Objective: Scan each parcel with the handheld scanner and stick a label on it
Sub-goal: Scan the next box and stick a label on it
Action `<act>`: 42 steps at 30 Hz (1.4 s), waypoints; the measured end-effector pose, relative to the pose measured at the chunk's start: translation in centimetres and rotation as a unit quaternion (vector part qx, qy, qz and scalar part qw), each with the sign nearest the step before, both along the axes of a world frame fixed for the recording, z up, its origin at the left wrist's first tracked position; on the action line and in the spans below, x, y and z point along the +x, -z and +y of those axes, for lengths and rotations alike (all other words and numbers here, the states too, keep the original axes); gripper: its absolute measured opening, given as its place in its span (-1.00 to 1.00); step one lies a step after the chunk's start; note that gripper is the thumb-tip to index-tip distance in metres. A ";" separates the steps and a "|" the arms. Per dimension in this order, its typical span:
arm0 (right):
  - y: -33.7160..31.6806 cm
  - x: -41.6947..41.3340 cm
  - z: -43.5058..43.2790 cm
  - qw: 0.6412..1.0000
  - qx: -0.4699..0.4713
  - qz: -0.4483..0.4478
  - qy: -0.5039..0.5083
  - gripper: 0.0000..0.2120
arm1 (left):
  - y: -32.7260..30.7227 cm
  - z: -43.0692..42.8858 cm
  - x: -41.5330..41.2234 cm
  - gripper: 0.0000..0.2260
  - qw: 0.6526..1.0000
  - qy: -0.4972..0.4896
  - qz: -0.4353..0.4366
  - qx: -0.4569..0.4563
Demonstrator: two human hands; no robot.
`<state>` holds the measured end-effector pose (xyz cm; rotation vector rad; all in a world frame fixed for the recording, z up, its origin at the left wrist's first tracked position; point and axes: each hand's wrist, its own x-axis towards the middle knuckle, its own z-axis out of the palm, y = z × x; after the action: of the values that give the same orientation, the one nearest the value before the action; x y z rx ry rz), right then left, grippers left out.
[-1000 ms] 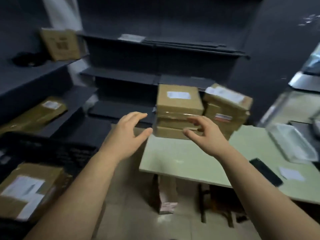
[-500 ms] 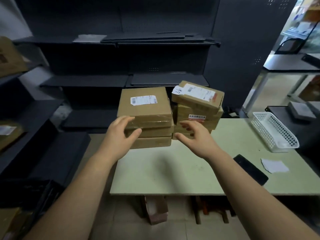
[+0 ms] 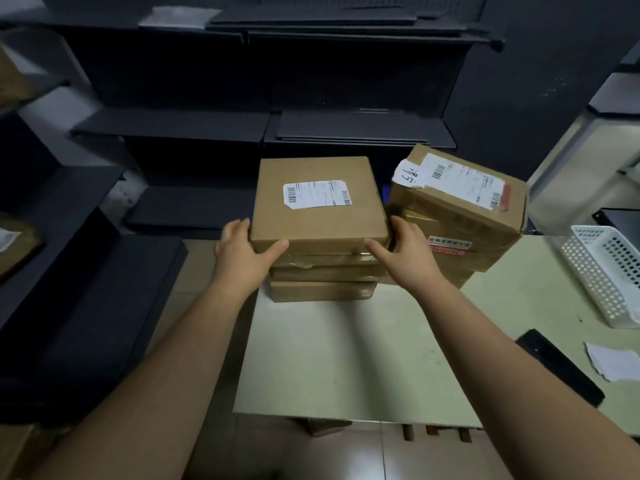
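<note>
Pickup, I judge: my left hand (image 3: 242, 252) and right hand (image 3: 407, 252) clasp the top parcel (image 3: 318, 209), thumbs across its front edge; next, lift it clear.

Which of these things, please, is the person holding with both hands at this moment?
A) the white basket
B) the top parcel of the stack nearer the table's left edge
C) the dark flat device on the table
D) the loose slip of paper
B: the left hand and the right hand grip opposite sides of the top parcel, with both thumbs pressed on its near edge.
</note>
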<state>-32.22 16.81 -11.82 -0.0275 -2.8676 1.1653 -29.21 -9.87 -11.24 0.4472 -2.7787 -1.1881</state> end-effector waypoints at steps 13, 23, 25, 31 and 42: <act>1.9 -0.6 -2.1 0.995 -0.103 0.012 0.015 -0.44 | 2.5 -2.3 -0.8 -0.35 0.981 0.010 0.049 0.186; 0.3 6.9 0.0 0.978 -0.185 0.092 -0.022 -0.37 | -0.7 1.3 9.2 -0.35 0.976 -0.044 0.162 0.141; 0.4 9.5 2.0 0.978 -0.183 0.093 -0.030 -0.36 | -0.8 3.3 12.3 -0.38 0.975 -0.049 0.168 0.135; 0.9 17.9 9.8 0.980 -0.188 0.069 -0.025 -0.35 | 0.3 10.7 20.3 -0.42 0.980 -0.055 0.145 0.125; 7.3 25.7 19.1 0.983 -0.175 -0.016 0.060 -0.41 | 6.9 20.1 24.6 -0.32 0.992 -0.010 0.020 0.124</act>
<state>-6.53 35.94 -19.12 -0.2300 -2.6039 1.6359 -4.66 10.19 -18.11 0.4642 -2.5973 -1.5264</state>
